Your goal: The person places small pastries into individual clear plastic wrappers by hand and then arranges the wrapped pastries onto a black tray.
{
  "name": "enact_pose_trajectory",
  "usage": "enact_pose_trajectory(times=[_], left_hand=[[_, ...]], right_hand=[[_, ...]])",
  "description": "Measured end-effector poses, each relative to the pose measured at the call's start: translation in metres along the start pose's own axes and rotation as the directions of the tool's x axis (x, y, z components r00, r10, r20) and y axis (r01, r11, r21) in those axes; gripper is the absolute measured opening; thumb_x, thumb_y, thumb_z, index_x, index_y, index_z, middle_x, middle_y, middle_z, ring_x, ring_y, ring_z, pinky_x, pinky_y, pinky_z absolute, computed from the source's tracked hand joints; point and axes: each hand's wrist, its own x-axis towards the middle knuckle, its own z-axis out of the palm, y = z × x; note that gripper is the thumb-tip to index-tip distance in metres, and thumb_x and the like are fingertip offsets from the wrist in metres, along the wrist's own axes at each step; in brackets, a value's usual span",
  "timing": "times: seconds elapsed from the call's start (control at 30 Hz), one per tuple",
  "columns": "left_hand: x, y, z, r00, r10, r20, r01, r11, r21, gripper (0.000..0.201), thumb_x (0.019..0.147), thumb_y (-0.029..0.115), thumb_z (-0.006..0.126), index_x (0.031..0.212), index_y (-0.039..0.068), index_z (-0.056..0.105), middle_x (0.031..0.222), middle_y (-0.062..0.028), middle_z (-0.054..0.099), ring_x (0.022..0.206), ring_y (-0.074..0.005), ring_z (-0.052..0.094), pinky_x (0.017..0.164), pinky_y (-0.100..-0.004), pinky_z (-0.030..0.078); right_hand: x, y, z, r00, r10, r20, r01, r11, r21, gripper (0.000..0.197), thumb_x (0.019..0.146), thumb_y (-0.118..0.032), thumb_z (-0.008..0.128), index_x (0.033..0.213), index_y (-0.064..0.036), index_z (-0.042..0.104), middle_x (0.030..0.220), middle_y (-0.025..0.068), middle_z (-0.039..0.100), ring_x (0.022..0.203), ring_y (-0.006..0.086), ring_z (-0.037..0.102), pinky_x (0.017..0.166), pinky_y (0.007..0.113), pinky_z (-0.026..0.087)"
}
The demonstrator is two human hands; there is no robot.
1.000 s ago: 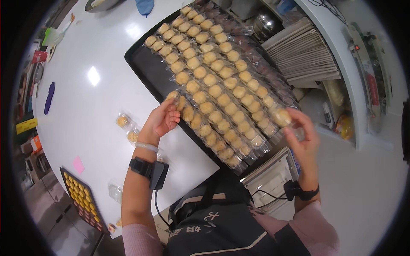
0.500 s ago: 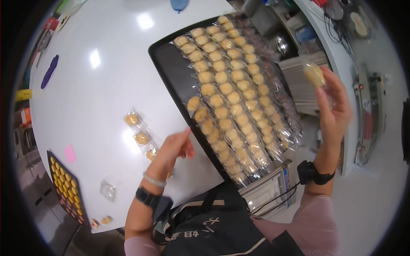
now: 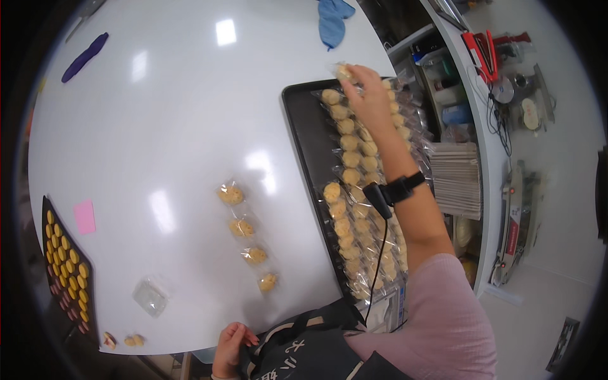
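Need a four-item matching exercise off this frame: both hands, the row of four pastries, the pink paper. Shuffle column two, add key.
Column one
1. Right hand
2. Left hand
3. Row of four wrapped pastries
4. Pink paper

Column two
A. On the white table, at its left side
B. Near the apron
C. Holding a single wrapped pastry
D. Between the pink paper and the large dark tray

Pairs: 1-C, 2-B, 3-D, 4-A

Apparently a bakery kitchen: wrapped pastries [image 3: 349, 142] line a dark tray [image 3: 307, 136] right of centre; yellow and pink rounds [image 3: 74, 256] fill another tray [image 3: 92, 278] at lower left.
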Motion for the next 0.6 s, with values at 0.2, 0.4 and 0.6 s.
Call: enact_pose_trajectory(times=[0.2, 0.4, 0.6], left_hand=[[0.007, -0.016, -0.004, 1.000, 0.002, -0.013, -0.004, 0.983, -0.182, 0.025, 0.092, 0.026, 0.045, 0.082, 0.004, 0.052, 0.070, -0.0104, 0.061, 0.062, -0.0168, 0.059, 0.059, -0.0245, 0.044], [0.017, -0.007, -0.007, 0.999, 0.028, -0.041, -0.037, 0.971, -0.237, 0.024, 0.093, 0.023, 0.045, 0.083, 0.002, 0.051, 0.073, -0.0107, 0.062, 0.065, -0.0157, 0.058, 0.063, -0.0241, 0.045], [0.024, 0.000, 0.003, 0.998, -0.001, -0.057, -0.012, 0.975, -0.224, 0.021, 0.093, 0.021, 0.045, 0.085, 0.003, 0.051, 0.074, -0.0113, 0.061, 0.065, -0.0155, 0.058, 0.063, -0.0242, 0.045]], right_hand=[[-0.006, 0.019, 0.058, 0.988, 0.099, 0.119, -0.084, 0.988, -0.126, 0.031, 0.073, -0.017, 0.065, 0.102, -0.0059, 0.060, 0.106, 0.0144, 0.055, 0.097, 0.0305, 0.054, 0.081, 0.037, 0.045], [-0.009, 0.021, 0.033, 0.956, 0.197, 0.219, -0.170, 0.976, -0.136, 0.031, 0.068, -0.015, 0.066, 0.098, -0.0065, 0.062, 0.105, 0.0104, 0.056, 0.091, 0.0267, 0.057, 0.079, 0.035, 0.046], [-0.013, 0.021, 0.016, 0.897, 0.169, 0.409, -0.147, 0.986, -0.085, 0.031, 0.068, -0.016, 0.066, 0.097, -0.0063, 0.063, 0.102, 0.0097, 0.057, 0.088, 0.0254, 0.057, 0.078, 0.033, 0.047]])
